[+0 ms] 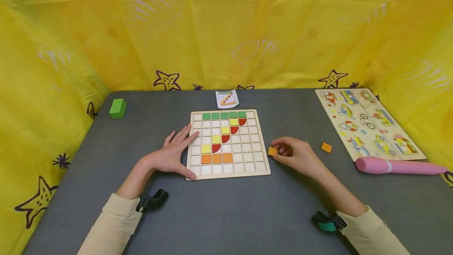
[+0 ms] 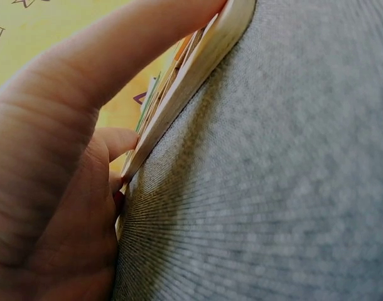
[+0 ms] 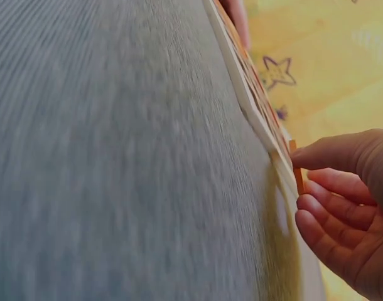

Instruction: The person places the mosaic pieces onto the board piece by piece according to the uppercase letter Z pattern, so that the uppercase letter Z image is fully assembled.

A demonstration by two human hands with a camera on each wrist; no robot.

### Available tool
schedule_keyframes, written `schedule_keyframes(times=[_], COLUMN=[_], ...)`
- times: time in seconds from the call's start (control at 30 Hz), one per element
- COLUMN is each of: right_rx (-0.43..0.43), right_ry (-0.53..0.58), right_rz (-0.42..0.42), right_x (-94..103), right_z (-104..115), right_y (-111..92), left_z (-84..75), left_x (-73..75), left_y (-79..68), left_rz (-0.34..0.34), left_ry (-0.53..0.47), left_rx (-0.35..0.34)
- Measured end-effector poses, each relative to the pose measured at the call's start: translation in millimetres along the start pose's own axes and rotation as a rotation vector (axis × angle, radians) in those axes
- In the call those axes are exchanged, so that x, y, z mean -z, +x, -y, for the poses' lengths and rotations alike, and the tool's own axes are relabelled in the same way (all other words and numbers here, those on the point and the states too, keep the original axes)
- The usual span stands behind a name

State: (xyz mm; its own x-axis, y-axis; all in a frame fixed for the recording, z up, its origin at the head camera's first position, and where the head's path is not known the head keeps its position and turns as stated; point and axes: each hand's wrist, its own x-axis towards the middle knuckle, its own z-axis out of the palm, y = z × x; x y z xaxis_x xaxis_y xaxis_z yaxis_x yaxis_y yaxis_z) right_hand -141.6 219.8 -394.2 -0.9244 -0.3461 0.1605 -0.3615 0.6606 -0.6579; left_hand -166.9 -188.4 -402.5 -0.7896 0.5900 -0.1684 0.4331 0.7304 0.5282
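A wooden grid board point(image 1: 246, 167) lies mid-table, its cells partly filled with green, yellow and orange square tiles and red quarter-circle tiles. Three orange tiles point(image 1: 217, 158) sit side by side in a lower row. My left hand point(image 1: 171, 152) rests on the board's left edge with fingers spread, thumb at the near corner. Just off the board's right edge, my right hand point(image 1: 299, 156) pinches an orange square tile point(image 3: 297, 169) between thumb and fingers. Another orange tile point(image 1: 326, 147) lies on the table to the right of that hand.
A small pattern card point(image 1: 227, 99) lies behind the board. At the far left stands a green block point(image 1: 118, 108). To the right are a wooden picture puzzle point(image 1: 364, 132) and a pink, club-shaped object point(image 1: 400, 166). Yellow cloth point(image 1: 219, 30) hangs behind the table.
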Motion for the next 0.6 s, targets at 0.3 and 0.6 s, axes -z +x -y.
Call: schedule_keyframes(times=[0.3,0.6], right_rx=[0.052,0.100], right_ry=[0.065,0.077], right_rz=[0.094,0.171], right_x=[-18.0,-34.6], right_z=[22,44], right_y=[13,26], left_z=[0.5,1.2], left_x=[-0.7,-1.4], left_y=[0.9,-0.2], left_rz=[-0.009,-0.020], left_ry=[-0.003,-0.018], left_rx=[-0.004,-0.012])
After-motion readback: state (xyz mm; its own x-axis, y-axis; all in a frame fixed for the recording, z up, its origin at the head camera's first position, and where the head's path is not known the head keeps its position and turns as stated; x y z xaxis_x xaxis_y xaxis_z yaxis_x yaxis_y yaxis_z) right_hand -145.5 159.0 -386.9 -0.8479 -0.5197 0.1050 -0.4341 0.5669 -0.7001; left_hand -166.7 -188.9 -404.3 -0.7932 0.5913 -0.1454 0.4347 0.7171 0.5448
